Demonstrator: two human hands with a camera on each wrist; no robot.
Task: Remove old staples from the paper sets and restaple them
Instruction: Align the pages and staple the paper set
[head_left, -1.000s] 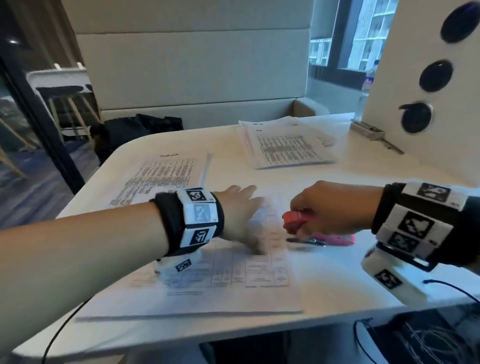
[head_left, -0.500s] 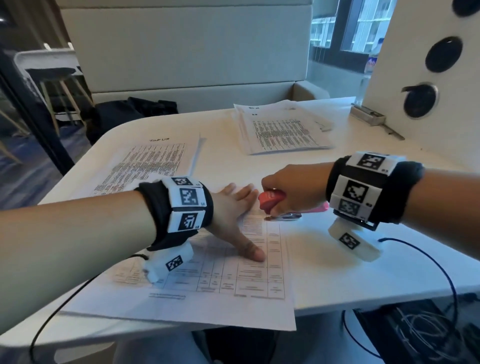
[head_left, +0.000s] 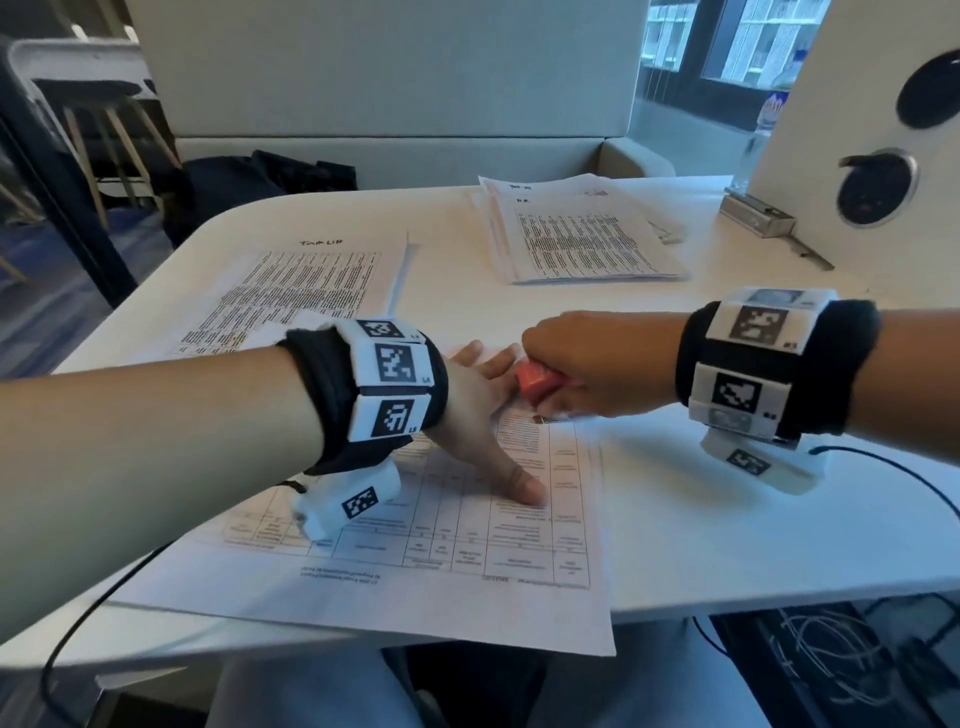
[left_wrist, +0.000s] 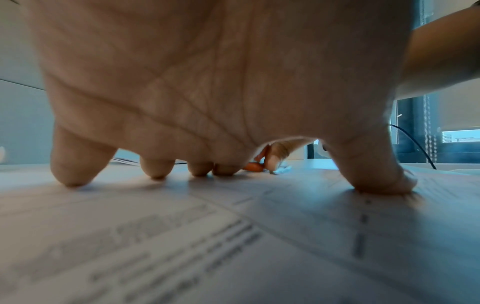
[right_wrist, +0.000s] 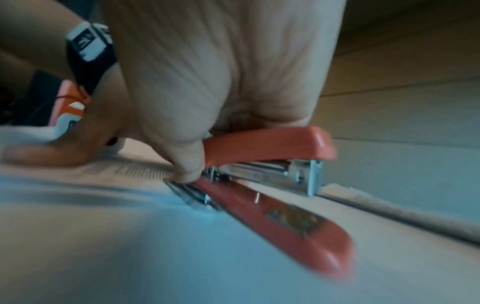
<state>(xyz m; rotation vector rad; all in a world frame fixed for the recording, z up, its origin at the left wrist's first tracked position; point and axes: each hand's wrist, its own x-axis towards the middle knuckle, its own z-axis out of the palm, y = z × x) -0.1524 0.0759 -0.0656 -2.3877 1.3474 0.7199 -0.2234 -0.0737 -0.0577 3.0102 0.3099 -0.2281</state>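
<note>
A printed paper set (head_left: 441, 545) with a table lies on the white table's near edge. My left hand (head_left: 483, 431) presses flat on it, fingers spread and straight; its fingertips (left_wrist: 72, 176) touch the sheet. My right hand (head_left: 587, 369) grips a red stapler (head_left: 535, 387) at the set's far right corner. In the right wrist view the red stapler (right_wrist: 272, 164) has its jaws apart, with the paper's corner between them and my thumb at its hinge end. The staple itself is hidden.
Two more paper sets lie on the table (head_left: 753, 519): one at the back left (head_left: 306, 291), a stack at the back right (head_left: 576, 234). A small metal box (head_left: 756, 213) stands by the white panel at right. Cables hang below the front edge.
My right hand has carried the stapler left and farther onto the paper's corner, up against my left hand's fingers. The left hand stays pressed on the sheet.
</note>
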